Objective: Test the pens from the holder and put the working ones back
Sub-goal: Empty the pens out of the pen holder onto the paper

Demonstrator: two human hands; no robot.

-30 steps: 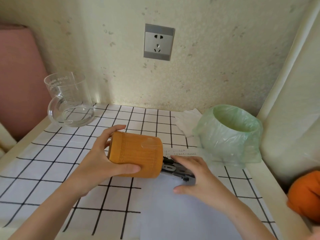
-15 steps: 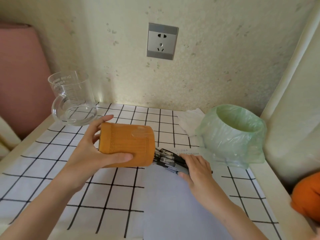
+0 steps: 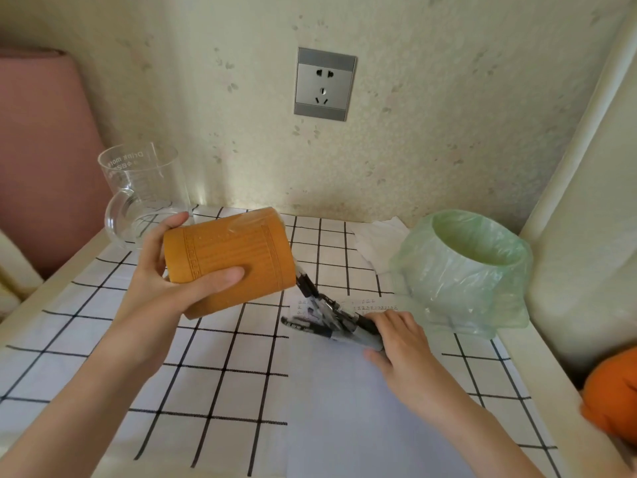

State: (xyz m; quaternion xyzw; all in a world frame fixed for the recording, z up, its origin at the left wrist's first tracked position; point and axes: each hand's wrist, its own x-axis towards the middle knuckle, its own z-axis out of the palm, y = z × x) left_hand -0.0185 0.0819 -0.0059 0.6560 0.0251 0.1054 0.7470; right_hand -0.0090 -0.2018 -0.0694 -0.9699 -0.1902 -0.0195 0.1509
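My left hand (image 3: 162, 281) grips an orange-brown cylindrical pen holder (image 3: 227, 260), lifted off the table and tipped with its mouth pointing down to the right. Several dark pens (image 3: 331, 315) spill out of the mouth onto a sheet of white paper (image 3: 348, 408). My right hand (image 3: 400, 343) rests on the far ends of the pens, its fingers over them; whether it grips them is unclear.
A small bin lined with a green plastic bag (image 3: 462, 270) stands at the right. A clear glass mug (image 3: 141, 194) sits at the back left. Crumpled white tissue (image 3: 379, 239) lies by the wall. The table wears a white checked cloth (image 3: 213, 384). An orange object (image 3: 613, 398) is at the right edge.
My left hand has raised the holder and tilted its base up and left. More of the pens have slid out onto the paper, with my right hand still against them.
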